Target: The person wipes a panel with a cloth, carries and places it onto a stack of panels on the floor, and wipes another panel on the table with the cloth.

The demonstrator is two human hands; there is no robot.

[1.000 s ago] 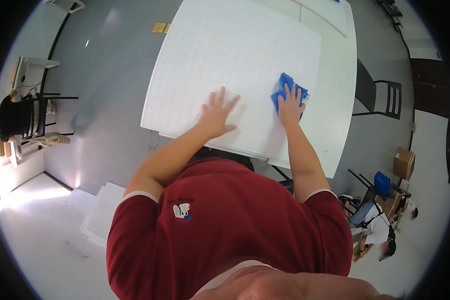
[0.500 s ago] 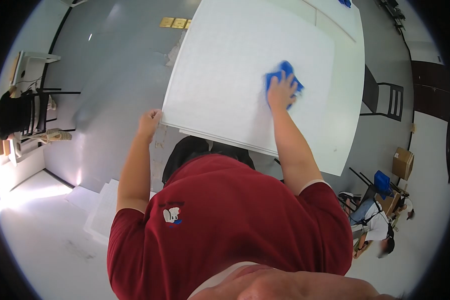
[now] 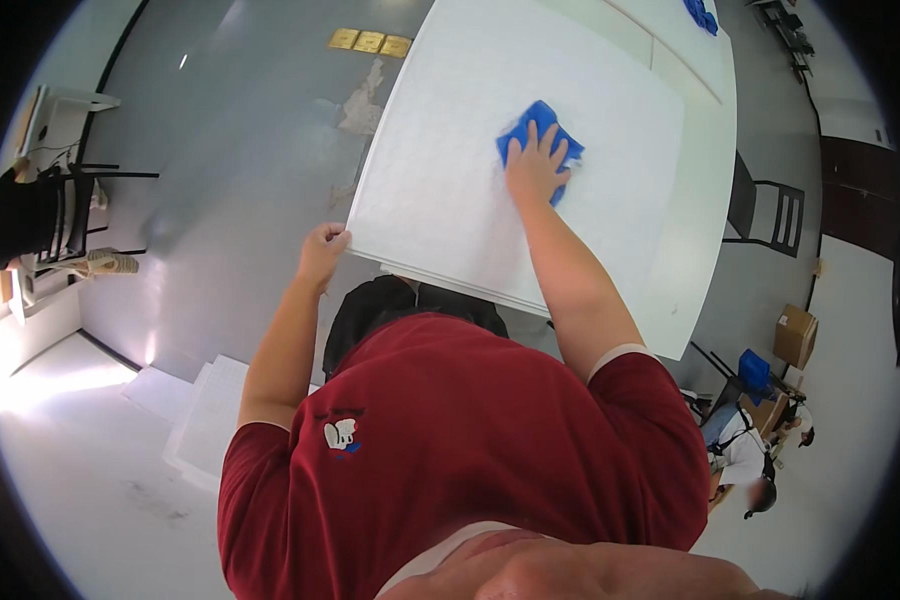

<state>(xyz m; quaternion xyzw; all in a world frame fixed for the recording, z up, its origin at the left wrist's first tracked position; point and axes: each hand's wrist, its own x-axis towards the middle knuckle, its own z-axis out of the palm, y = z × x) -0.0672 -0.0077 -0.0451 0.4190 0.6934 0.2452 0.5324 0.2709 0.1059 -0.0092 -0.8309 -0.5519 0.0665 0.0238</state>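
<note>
A large white board [image 3: 450, 160] lies on a white table [image 3: 705, 200] in front of me, with another thin layer showing under its near edge. My right hand [image 3: 536, 165] presses a crumpled blue cloth [image 3: 540, 115] against the board's surface, fingers spread over it and the cloth's edges sticking out around them. At the board's near left corner is my left hand [image 3: 324, 250], closed with thumb and fingers pinched on that corner.
Another blue cloth [image 3: 702, 16] lies at the table's far right. Yellow plates [image 3: 370, 42] are on the grey floor beyond the left edge. A black chair [image 3: 770, 210] stands right, a cardboard box [image 3: 796, 336] lower right. People sit at both sides; white sheets [image 3: 205, 420] lie lower left.
My right hand has slid the blue cloth leftward and slightly farther away across the board. My left hand stays on the corner; the whole view has shifted a little.
</note>
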